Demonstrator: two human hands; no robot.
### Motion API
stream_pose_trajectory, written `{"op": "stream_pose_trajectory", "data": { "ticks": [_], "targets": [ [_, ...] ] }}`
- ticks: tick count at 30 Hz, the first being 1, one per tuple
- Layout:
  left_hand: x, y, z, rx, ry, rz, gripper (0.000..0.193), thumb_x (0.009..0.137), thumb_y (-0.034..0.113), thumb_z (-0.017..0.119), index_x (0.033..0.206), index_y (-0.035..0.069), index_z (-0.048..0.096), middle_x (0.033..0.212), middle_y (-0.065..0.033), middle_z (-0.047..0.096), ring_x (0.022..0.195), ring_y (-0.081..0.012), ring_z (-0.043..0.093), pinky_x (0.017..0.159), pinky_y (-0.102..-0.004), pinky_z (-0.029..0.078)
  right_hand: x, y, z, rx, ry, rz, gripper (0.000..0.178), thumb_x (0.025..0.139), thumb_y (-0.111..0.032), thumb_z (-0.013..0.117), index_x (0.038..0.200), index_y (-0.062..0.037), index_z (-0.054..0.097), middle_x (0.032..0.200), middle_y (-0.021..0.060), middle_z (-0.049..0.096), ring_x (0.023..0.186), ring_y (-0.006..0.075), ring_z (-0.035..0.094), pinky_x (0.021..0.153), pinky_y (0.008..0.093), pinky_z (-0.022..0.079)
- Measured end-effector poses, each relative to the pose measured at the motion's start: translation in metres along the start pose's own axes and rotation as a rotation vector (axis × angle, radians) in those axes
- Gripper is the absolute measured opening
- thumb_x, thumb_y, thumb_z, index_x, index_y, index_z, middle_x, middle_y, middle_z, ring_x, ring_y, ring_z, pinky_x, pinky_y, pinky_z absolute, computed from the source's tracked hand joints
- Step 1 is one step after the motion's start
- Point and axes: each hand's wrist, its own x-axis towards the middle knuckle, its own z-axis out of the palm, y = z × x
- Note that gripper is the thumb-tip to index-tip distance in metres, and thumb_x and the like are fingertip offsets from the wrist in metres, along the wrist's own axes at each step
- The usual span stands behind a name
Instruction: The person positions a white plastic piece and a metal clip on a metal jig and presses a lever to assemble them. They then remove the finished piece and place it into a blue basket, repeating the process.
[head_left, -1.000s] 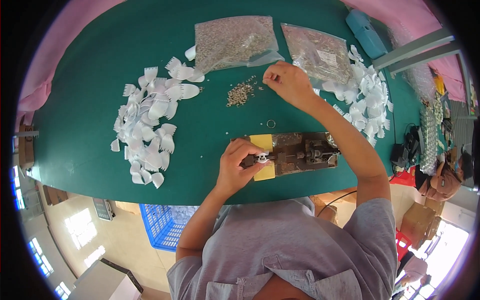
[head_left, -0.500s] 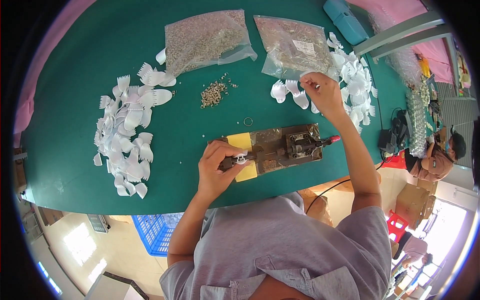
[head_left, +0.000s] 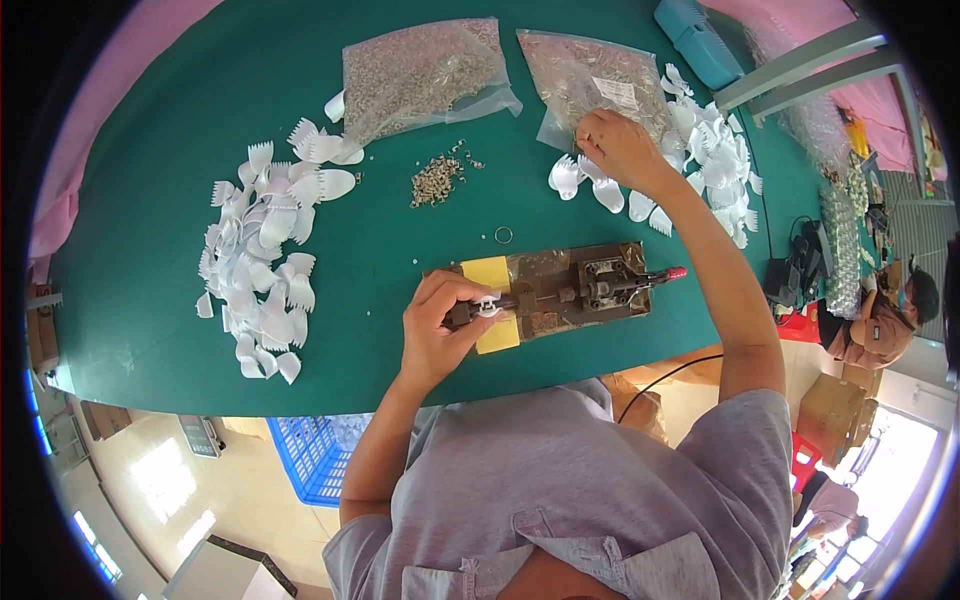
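head view: person sits at a green table, both arms out. left hand is at the near end of a small hand press w/ a red-tipped lever, fingers curled and pinching a little white clip piece right at the tool's nose, over a yellow pad. so that piece is seated on the jig, held in place by thumb and forefinger.

right hand is way out at the far right, fingers bent down onto the white petal-shaped pieces next to a clear bag of small metal parts. looks like it's picking one up, but can't tell if anything's actually gripped yet, fingertips are hidden under the knuckles.

other stuff: second clear bag further left, a loose heap of tiny metal bits between the bags and the press, a small ring lying alone just above the press, and a big spread of white pieces on the left side.

to do this bit well, i'd say: keep the left pinch steady so the seated piece doesn't twist off the nose, fingers clear of the pressing part. w/ the right, take one white piece only, they overlap and two could lift together. bring it in flat, same way up as the seated one. lever untouched for now, so no rush; alignment first, i reckon.
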Motion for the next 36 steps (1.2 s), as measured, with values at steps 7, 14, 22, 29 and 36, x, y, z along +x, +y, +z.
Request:
{"op": "stream_pose_trajectory", "data": {
  "ticks": [7, 14, 22, 29, 36],
  "targets": [
    [0.001, 0.001, -0.003, 0.045, -0.013, 0.05, 0.025, 0.076, -0.002, 0.089, 0.095, 0.003, 0.072, 0.096, -0.0064, 0.074, 0.091, -0.0206, 0.066, 0.08, -0.0325, 0.053, -0.005, 0.005, 0.0, 0.164, -0.017, 0.067, 0.015, 0.094, -0.018, 0.068, 0.096, -0.0034, 0.066, 0.097, 0.0128, 0.068, 0.093, 0.032, 0.069, 0.084, 0.0433, 0.057],
    [-0.001, -0.001, -0.002, 0.053, -0.026, 0.053, 0.026, 0.076, -0.001, 0.09, 0.095, 0.002, 0.073, 0.096, -0.0067, 0.073, 0.092, -0.0214, 0.067, 0.082, -0.0329, 0.053, 0.0, 0.009, -0.007, 0.045, -0.112, -0.014, 0.016, 0.094, -0.019, 0.067, 0.096, -0.0031, 0.071, 0.095, 0.0138, 0.071, 0.086, 0.0352, 0.07, 0.081, 0.0434, 0.057],
    [-0.003, -0.003, -0.001, 0.034, 0.007, 0.011, 0.028, 0.076, 0.0, 0.091, 0.098, 0.005, 0.075, 0.098, -0.0062, 0.071, 0.093, -0.021, 0.066, 0.084, -0.0325, 0.052, -0.057, -0.136, -0.047, 0.668, -0.005, 0.152, 0.015, 0.093, -0.007, 0.076, 0.107, -0.0037, 0.071, 0.092, 0.0032, 0.076, 0.083, 0.0143, 0.071, 0.081, 0.03, 0.058],
    [-0.001, -0.004, -0.001, 0.03, 0.004, 0.02, 0.029, 0.075, 0.0, 0.091, 0.099, 0.005, 0.075, 0.098, -0.0052, 0.07, 0.094, -0.0206, 0.066, 0.084, -0.0328, 0.053, -0.083, -0.182, -0.028, 0.381, 0.155, -0.358, 0.032, 0.078, -0.004, 0.084, 0.107, -0.0089, 0.072, 0.084, 0.0002, 0.068, 0.083, 0.0195, 0.063, 0.074, 0.0361, 0.05],
    [-0.001, -0.004, 0.003, -0.003, 0.048, 0.027, 0.031, 0.072, 0.005, 0.092, 0.095, 0.008, 0.072, 0.092, -0.0037, 0.07, 0.088, -0.0228, 0.065, 0.08, -0.0349, 0.051, -0.086, -0.184, -0.018, 0.361, 0.15, -0.367, 0.034, 0.075, -0.005, 0.086, 0.106, -0.0075, 0.072, 0.085, 0.0016, 0.068, 0.086, 0.0194, 0.064, 0.073, 0.0352, 0.05]
  ]
}}
